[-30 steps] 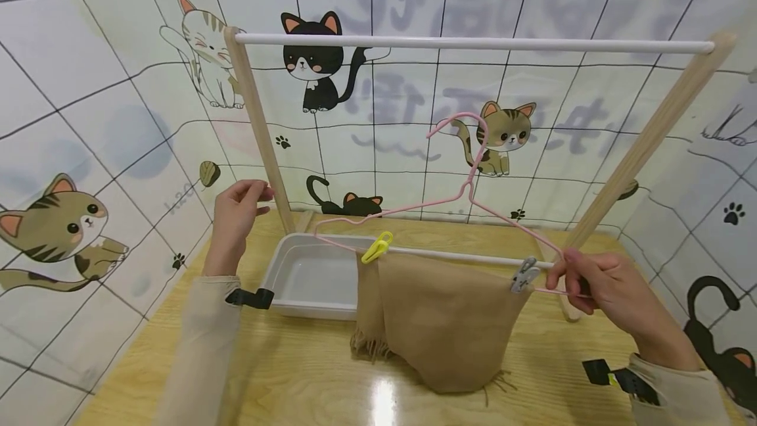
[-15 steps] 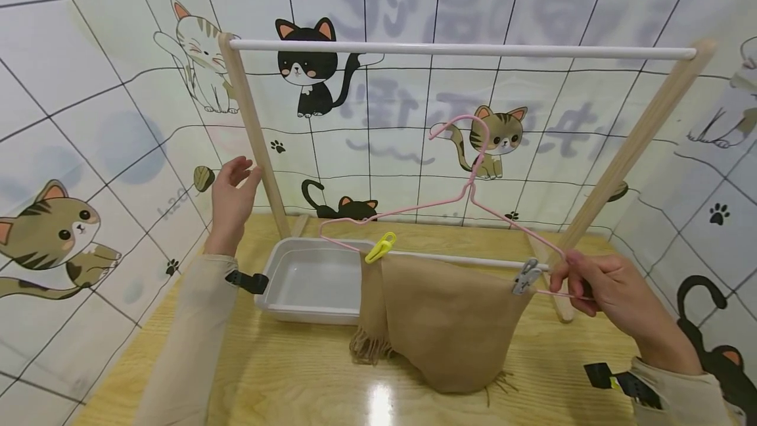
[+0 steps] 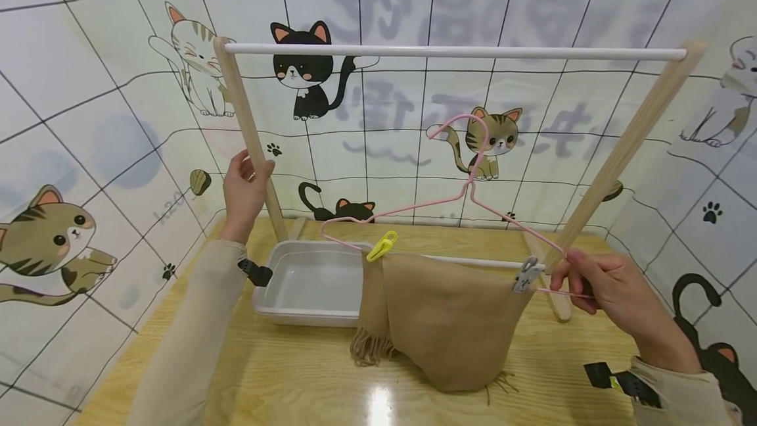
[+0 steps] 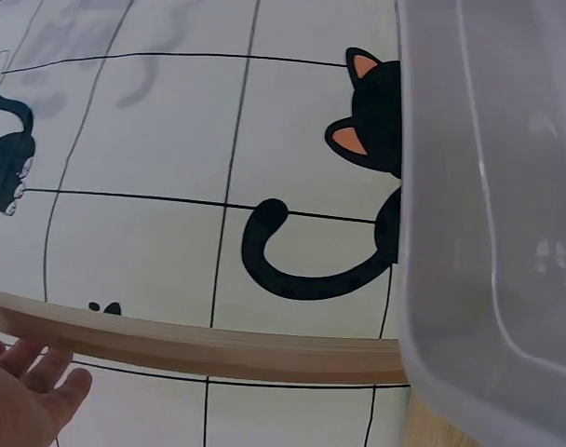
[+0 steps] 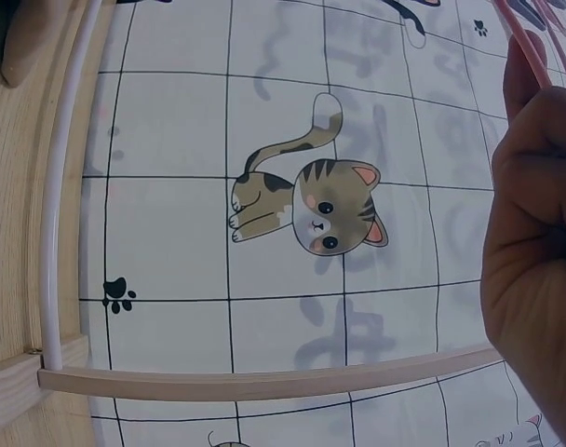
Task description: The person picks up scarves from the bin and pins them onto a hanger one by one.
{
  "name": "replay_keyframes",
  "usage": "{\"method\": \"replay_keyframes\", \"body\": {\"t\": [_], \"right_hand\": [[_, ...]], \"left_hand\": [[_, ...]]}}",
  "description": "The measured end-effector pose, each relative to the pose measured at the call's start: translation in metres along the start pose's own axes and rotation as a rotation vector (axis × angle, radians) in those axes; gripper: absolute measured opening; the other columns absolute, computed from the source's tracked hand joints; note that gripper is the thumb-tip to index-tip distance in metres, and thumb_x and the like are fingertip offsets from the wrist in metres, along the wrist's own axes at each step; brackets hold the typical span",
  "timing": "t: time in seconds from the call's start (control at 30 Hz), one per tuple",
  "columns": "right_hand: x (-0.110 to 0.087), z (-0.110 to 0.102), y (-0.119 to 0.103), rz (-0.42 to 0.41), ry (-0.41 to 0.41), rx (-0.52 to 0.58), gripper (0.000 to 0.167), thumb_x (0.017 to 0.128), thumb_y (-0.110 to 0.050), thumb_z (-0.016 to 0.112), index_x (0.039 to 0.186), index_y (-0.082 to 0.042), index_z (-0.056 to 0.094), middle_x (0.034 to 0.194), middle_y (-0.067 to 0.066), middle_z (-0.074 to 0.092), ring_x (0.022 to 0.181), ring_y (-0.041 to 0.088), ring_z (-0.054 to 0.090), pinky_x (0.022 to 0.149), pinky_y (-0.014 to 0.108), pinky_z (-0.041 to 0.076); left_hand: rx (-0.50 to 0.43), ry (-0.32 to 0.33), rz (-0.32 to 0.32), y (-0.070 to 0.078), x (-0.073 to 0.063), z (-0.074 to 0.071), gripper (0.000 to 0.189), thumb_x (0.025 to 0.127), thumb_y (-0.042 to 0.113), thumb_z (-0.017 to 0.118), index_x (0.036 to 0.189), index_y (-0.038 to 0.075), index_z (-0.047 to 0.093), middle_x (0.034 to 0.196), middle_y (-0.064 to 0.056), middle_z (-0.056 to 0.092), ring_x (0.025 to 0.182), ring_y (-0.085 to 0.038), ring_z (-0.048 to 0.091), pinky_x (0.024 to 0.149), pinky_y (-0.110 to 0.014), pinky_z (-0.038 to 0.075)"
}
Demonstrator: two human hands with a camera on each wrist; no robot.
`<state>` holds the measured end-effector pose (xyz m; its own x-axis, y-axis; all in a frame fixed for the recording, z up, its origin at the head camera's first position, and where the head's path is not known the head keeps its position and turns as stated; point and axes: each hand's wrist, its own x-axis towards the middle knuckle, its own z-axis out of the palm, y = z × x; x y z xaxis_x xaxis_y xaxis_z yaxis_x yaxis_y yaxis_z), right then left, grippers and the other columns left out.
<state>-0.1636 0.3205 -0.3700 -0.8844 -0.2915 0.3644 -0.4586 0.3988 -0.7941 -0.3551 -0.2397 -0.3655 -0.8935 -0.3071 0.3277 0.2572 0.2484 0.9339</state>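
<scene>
My right hand pinches the right corner of a pink wire hanger between thumb and fingers. Over the hanger's bottom bar hangs a folded brown scarf with fringed ends. A yellow clothespin clips its left end and a grey clothespin its right. At the rack's left wooden post, my left hand has its fingers and thumb on either side of the wood. In the left wrist view, loosely bent fingers reach the post's edge. The right wrist view shows the right hand from the side, the pink wire at its fingertips.
A wooden rack has a white top rail, a lower white rail and a right post. A white plastic tray stands on the wooden table behind the scarf's left end. Cat-patterned walls enclose the table.
My left hand has risen, turned its fingers upward and moved onto the left post. The right hand keeps the hanger and scarf nearly still. The head view has shifted slightly.
</scene>
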Motion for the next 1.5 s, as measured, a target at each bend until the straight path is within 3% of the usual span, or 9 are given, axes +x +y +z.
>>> {"method": "replay_keyframes", "body": {"t": [0.13,0.23,0.33,0.5,0.63,0.97,1.1,1.33,1.5], "right_hand": [[0.000,0.000,0.001,0.006,0.008,0.001,0.052,0.112,-0.006,0.031,0.066,-0.008,0.053,0.077,-0.005,0.068,0.041,0.019,0.042,0.033,0.031,0.030],[0.000,0.000,0.001,0.019,0.017,-0.011,0.051,0.112,-0.007,0.031,0.066,-0.008,0.053,0.076,-0.005,0.069,0.040,0.019,0.043,0.033,0.031,0.031],[0.001,0.000,0.002,0.029,0.021,-0.003,0.050,0.113,-0.008,0.031,0.067,-0.007,0.052,0.076,-0.005,0.068,0.041,0.019,0.042,0.033,0.032,0.030],[0.002,0.000,0.003,0.019,0.023,0.023,0.048,0.112,-0.007,0.031,0.068,-0.005,0.051,0.076,-0.004,0.067,0.042,0.020,0.041,0.034,0.034,0.028],[0.002,0.000,0.002,0.006,0.021,0.048,0.048,0.112,-0.006,0.030,0.069,-0.004,0.051,0.077,-0.004,0.067,0.042,0.021,0.040,0.034,0.035,0.027],[0.004,-0.001,0.003,0.012,0.027,0.057,0.048,0.112,-0.005,0.031,0.068,-0.004,0.051,0.076,-0.004,0.067,0.042,0.021,0.040,0.034,0.035,0.026],[0.005,-0.002,0.001,-0.004,0.016,0.065,0.048,0.112,-0.006,0.031,0.068,-0.005,0.051,0.077,-0.003,0.068,0.042,0.021,0.039,0.034,0.034,0.026],[0.008,-0.002,-0.003,-0.019,0.042,0.080,0.048,0.112,-0.004,0.032,0.068,-0.005,0.050,0.075,-0.003,0.069,0.041,0.020,0.040,0.034,0.035,0.025],[0.009,-0.004,-0.005,0.019,0.063,0.076,0.048,0.112,-0.008,0.033,0.068,-0.004,0.050,0.075,-0.004,0.069,0.042,0.019,0.041,0.035,0.037,0.026]], "left_hand": [[0.030,0.019,0.023,-0.006,0.004,0.007,0.060,0.098,0.044,0.067,0.147,0.014,0.050,0.134,-0.009,0.062,0.116,-0.017,0.060,0.096,-0.033,0.049],[0.076,0.041,0.042,-0.008,0.006,0.012,0.055,0.100,0.048,0.062,0.141,0.012,0.055,0.119,-0.007,0.063,0.100,-0.016,0.057,0.084,-0.030,0.047],[0.085,0.047,0.058,-0.011,0.007,0.017,0.052,0.102,0.045,0.059,0.140,0.011,0.057,0.112,-0.008,0.064,0.094,-0.017,0.054,0.079,-0.029,0.043],[0.010,0.045,0.075,-0.009,0.008,0.022,0.045,0.107,0.036,0.054,0.140,0.006,0.057,0.126,-0.013,0.069,0.113,-0.021,0.065,0.092,-0.027,0.050],[-0.023,0.022,0.084,-0.008,0.007,0.023,0.046,0.109,0.036,0.049,0.137,0.001,0.054,0.131,-0.017,0.067,0.121,-0.025,0.064,0.105,-0.031,0.050],[-0.009,-0.006,0.121,-0.015,0.006,0.024,0.048,0.108,0.041,0.042,0.129,-0.001,0.048,0.118,-0.018,0.068,0.106,-0.015,0.066,0.104,-0.038,0.051],[-0.032,-0.010,0.110,-0.015,0.006,0.024,0.037,0.109,0.039,0.043,0.124,0.006,0.050,0.111,-0.016,0.069,0.100,-0.012,0.066,0.102,-0.039,0.051],[-0.066,-0.018,0.067,-0.013,0.006,0.025,0.020,0.110,0.034,0.042,0.117,0.017,0.049,0.108,-0.016,0.067,0.101,-0.020,0.065,0.104,-0.041,0.050],[-0.066,-0.025,0.031,0.000,-0.002,0.025,0.012,0.111,0.027,0.041,0.114,0.017,0.049,0.108,-0.018,0.066,0.104,-0.025,0.065,0.106,-0.044,0.048]]}}
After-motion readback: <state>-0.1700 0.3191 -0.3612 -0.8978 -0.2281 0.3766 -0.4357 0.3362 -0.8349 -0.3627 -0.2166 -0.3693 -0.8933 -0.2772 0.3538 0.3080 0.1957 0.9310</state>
